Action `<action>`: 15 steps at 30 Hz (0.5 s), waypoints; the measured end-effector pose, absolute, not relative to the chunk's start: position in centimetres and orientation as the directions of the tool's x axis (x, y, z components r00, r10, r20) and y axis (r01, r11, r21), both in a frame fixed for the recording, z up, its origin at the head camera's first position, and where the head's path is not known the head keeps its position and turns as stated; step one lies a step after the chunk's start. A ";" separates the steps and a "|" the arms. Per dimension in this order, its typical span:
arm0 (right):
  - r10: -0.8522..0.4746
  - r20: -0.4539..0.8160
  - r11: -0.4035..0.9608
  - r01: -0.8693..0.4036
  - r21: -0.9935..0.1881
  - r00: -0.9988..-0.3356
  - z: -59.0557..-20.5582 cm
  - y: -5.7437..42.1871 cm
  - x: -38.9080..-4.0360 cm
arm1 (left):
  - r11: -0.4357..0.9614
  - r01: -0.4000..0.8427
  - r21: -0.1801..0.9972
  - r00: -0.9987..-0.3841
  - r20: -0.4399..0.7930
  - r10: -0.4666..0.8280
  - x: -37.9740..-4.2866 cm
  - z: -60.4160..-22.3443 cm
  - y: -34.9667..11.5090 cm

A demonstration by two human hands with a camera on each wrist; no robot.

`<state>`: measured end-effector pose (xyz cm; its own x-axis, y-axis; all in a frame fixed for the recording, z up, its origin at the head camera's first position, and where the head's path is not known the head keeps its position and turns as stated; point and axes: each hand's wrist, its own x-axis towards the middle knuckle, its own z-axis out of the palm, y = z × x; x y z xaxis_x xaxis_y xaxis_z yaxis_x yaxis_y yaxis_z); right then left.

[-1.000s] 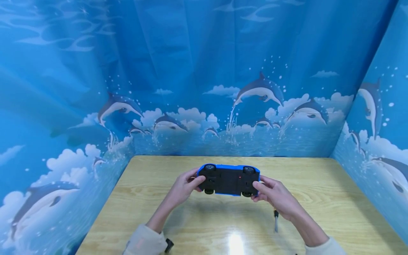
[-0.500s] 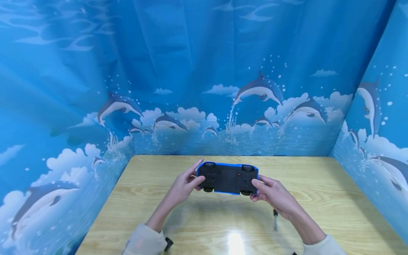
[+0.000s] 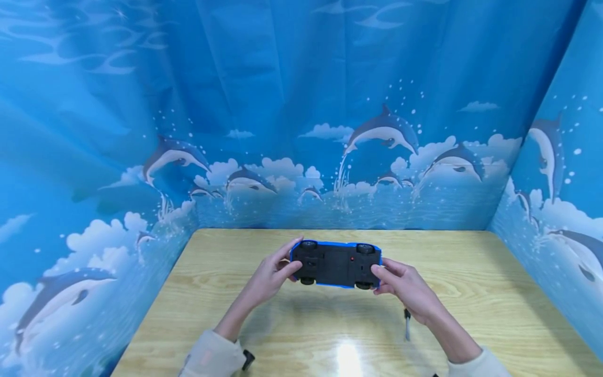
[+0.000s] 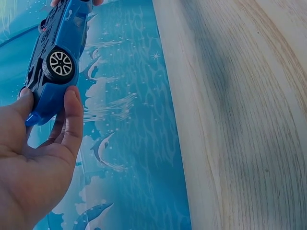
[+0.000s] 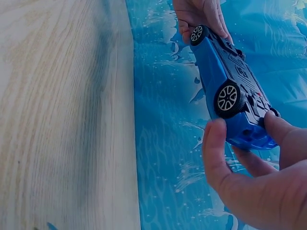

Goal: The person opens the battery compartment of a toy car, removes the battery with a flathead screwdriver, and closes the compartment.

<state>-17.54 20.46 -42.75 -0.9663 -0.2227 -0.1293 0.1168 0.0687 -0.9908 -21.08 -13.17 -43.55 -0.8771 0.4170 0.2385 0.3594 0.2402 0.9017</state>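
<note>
Blue toy car [image 3: 336, 266] gripped between both hands, raised above the table [image 3: 207, 298].
Left hand [image 3: 270, 275] pinched one end, right hand [image 3: 409, 287] the other; underside faced the head camera, roof hidden there, as were some fingertips. Slim metal-shafted tool [image 3: 407, 327] lay near the right hand, type unclear. Dark object [image 3: 248, 359] beside the left sleeve [image 3: 214, 352], unidentifiable.
</note>
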 end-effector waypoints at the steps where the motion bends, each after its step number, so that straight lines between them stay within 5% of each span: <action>1: -0.212 -0.122 0.072 0.109 -0.991 -0.970 -42.7 20.4 -17.5 | 0.240 0.361 0.901 -0.876 0.241 0.417 -21.1 -43.6 -13.2; 15: -0.203 0.122 0.226 -0.168 -0.959 -0.972 -43.3 20.3 -17.4 | 0.261 0.349 0.900 -0.881 0.220 0.419 -21.0 -43.5 -13.1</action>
